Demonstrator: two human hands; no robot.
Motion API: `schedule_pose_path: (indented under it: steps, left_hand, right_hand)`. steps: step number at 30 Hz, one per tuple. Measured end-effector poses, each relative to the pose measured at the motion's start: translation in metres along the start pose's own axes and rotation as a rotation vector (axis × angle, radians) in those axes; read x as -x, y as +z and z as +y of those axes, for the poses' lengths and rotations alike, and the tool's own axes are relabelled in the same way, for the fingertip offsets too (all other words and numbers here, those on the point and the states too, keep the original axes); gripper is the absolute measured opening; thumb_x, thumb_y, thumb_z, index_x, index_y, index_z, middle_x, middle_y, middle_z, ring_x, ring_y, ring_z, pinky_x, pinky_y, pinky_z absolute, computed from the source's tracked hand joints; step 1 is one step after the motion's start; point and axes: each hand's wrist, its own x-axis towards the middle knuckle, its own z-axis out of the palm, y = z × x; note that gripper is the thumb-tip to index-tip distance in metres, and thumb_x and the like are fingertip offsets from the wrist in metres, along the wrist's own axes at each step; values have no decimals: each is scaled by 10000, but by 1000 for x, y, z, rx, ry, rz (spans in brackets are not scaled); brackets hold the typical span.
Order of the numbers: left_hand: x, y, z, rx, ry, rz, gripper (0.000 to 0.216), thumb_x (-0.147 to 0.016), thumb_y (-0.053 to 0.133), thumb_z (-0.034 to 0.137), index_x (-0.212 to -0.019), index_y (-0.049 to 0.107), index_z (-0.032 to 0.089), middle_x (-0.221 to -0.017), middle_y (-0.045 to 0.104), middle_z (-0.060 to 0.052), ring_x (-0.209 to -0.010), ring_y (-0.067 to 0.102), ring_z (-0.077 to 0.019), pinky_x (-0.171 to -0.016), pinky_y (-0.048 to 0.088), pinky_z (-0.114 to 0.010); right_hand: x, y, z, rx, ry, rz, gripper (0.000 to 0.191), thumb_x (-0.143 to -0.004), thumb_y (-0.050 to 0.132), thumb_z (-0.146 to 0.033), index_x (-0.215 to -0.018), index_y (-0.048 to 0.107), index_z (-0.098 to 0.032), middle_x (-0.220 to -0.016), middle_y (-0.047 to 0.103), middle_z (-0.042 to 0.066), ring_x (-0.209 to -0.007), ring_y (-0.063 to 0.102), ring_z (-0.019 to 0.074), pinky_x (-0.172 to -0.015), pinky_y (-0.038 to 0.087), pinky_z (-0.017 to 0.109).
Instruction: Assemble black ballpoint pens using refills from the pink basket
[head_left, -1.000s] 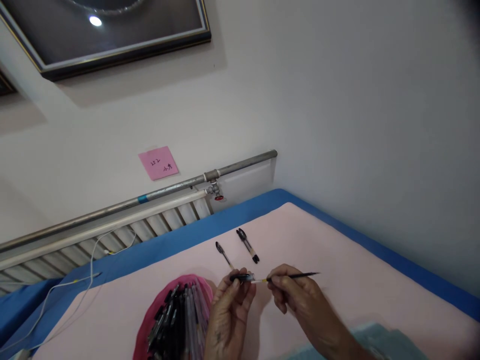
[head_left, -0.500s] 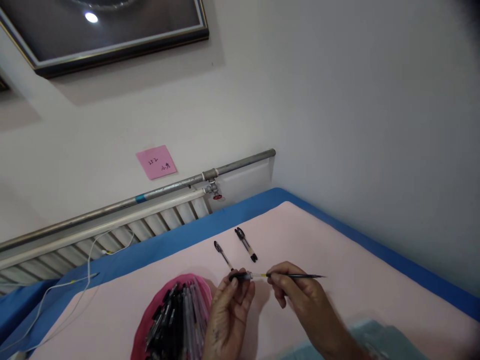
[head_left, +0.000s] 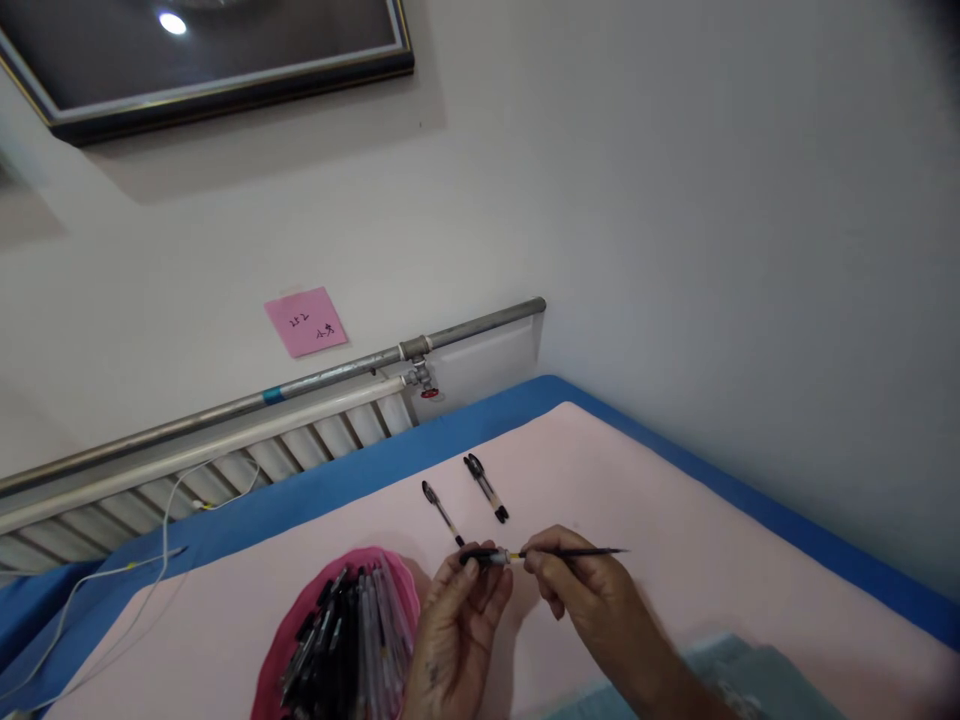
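Between the thumb and fingers of my left hand [head_left: 465, 610] is a capped pen barrel [head_left: 484, 556], dark at the left with a clear open end to the right. My right hand [head_left: 581, 585] pinches a black ink refill [head_left: 577, 551], its thin tip pointing right. The refill's pale yellowish tail is at the mouth of the barrel and seems partly inside it. Just beyond my left hand lies one capped pen [head_left: 442, 512]. A pair of capped pens [head_left: 486, 488] rests side by side slightly farther off.
A pink basket [head_left: 274, 640] full of black and clear pen parts stands left of my hands. Pink sheeting [head_left: 637, 480] covers the blue tabletop [head_left: 360, 470]. Light-blue cloth [head_left: 739, 670] lies at lower right. A white cable [head_left: 161, 560], radiator [head_left: 300, 455] and pipe [head_left: 480, 325] are along the wall.
My right hand has moved left, toward my left hand, with the refill. The refill's tail has gone further into the barrel, and less of it shows between my hands.
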Motion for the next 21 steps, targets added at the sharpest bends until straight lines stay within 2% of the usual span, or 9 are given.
schedule_pose_path:
  steps: [9,21]
  left_hand:
    - [-1,-1,-1,-10,23,6,101,-728,637,54,-770,704,116,-838,729,-77,-862,670,-185,-870,512,-342]
    - [-1,-1,-2,-17,8,32,93,-701,663,53,-753,690,125,-802,727,-75,-819,676,-193,-804,532,-335]
  right_hand:
    - [1,-1,-4,135,-103,-13,148,-759,507,-269,-674,609,-204,-497,439,-53,-462,406,116,-446,311,234]
    - [-2,0,6,52,-49,-40,153,-778,493,-289,-715,593,-191,-507,449,-53,-475,433,114,-456,342,222]
